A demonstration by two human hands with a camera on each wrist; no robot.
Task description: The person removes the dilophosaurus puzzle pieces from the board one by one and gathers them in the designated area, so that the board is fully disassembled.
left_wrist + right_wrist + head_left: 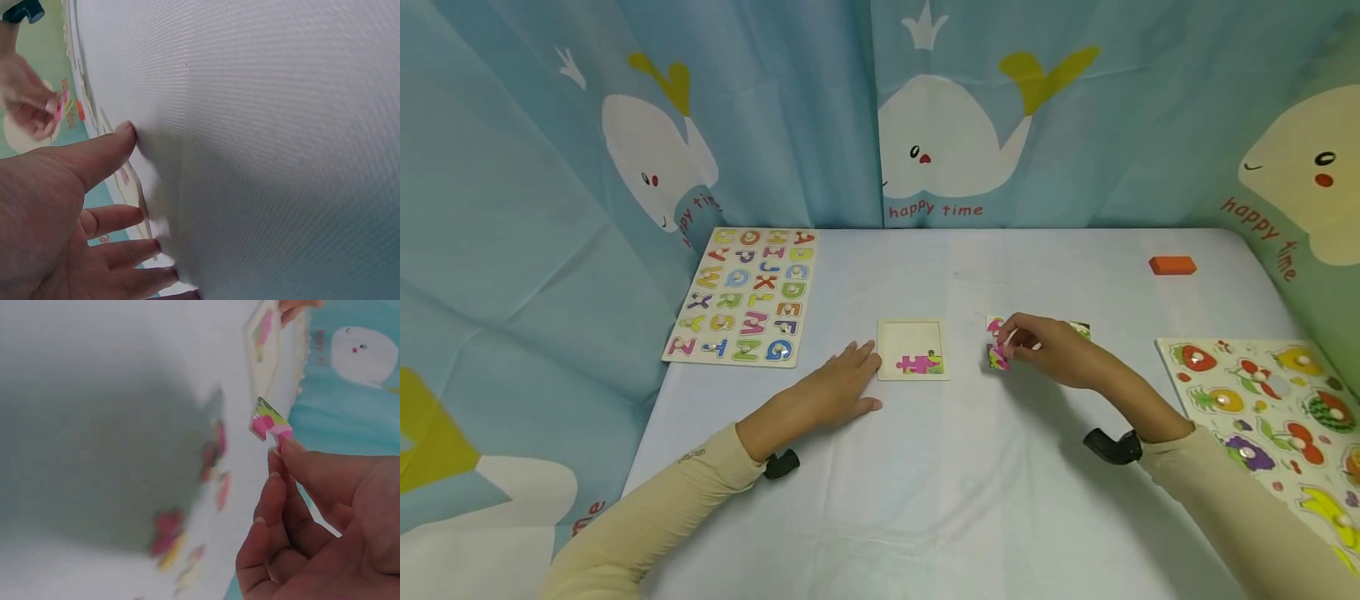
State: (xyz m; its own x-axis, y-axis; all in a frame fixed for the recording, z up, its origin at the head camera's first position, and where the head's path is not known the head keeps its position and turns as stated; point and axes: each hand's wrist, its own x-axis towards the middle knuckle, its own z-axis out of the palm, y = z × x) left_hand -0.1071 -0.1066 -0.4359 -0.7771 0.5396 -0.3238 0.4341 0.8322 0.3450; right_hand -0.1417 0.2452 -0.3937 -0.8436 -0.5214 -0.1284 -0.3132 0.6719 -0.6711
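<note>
Between thumb and fingertips my right hand [1051, 348] pinches a jigsaw piece [267, 420], pink and green, held up above the table. Left of it lies a small square puzzle tray [897, 335], with joined pink and green pieces [921, 364] at its lower right. My left hand [837, 388] rests palm down, fingers spread, fingertips right at the tray's left edge. In the left wrist view this hand's thumb [106, 153] touches the white cloth. Loose jigsaw pieces [1081, 329] lie behind the right hand, partly hidden by it.
An alphabet board [741, 298] lies at the back left. On the right is a fruit puzzle board [1206, 383], near the right forearm. An orange block [1172, 265] sits at the back right. A whale-print curtain [820, 125] closes off the table's far side.
</note>
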